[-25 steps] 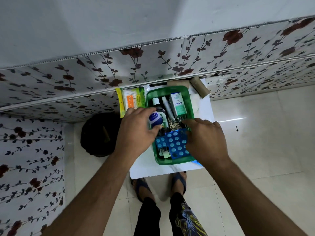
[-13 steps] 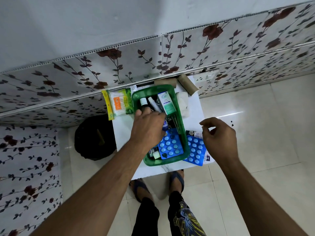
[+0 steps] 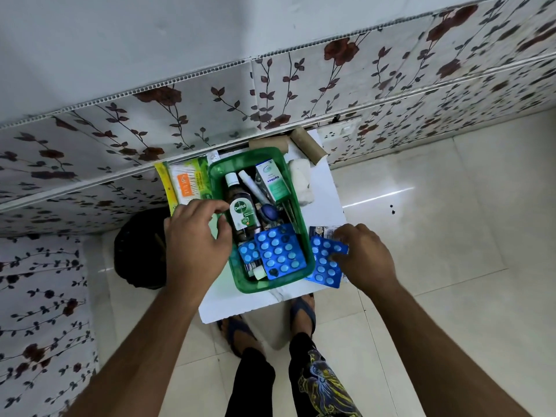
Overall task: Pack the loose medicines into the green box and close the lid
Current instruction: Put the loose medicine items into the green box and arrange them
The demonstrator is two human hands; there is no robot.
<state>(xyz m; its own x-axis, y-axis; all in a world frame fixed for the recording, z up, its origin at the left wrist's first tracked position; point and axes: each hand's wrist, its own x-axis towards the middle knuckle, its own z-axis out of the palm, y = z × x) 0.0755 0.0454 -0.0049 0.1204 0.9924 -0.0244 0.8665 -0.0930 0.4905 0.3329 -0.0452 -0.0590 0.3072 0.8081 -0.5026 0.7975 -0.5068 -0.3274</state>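
An open green plastic box (image 3: 224,188) sits on a small white table (image 3: 326,194), filling most of its middle and reaching towards the far edge by the flowered wall. Inside it, a dark bottle with a white cap and a green Dettol label (image 3: 240,210) lies along the left wall. Beside it lie a white tube (image 3: 252,186) and a white and teal carton (image 3: 273,180), both towards the box's far end, with a small dark blue round object (image 3: 268,212) in the middle. At the near end a large blue blister sheet of pale tablets (image 3: 279,251) lies tilted on top of the other contents, with a smaller blue blister strip (image 3: 248,254) just to its left.

The left hand (image 3: 195,239) hovers over the box's left rim with fingers loosely curled and apart, holding nothing; its fingertips are next to the bottle, but contact cannot be judged.

The right hand (image 3: 361,255) is at the table's right edge, its fingers resting on a second blue blister sheet (image 3: 326,266) that lies outside the box against its right wall, near the table's near right corner. Whether it pinches the sheet cannot be told. A dark printed sachet (image 3: 322,231) lies just beyond that sheet.

A yellow and green packet of cotton buds (image 3: 186,185) lies at the table's left edge, two brown cardboard tubes (image 3: 307,144) at the far edge, and white cotton wadding (image 3: 301,179) right of the box.
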